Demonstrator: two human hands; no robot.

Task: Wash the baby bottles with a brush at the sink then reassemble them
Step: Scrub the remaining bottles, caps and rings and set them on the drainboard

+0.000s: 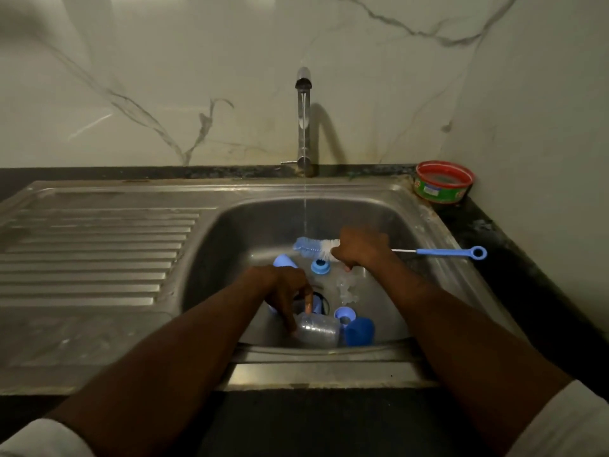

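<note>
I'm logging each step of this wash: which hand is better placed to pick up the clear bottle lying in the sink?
Left. The left hand already reaches down onto the clear plastic bottle, while the right hand has its grip around the blue-and-white bottle brush under the water.
</note>
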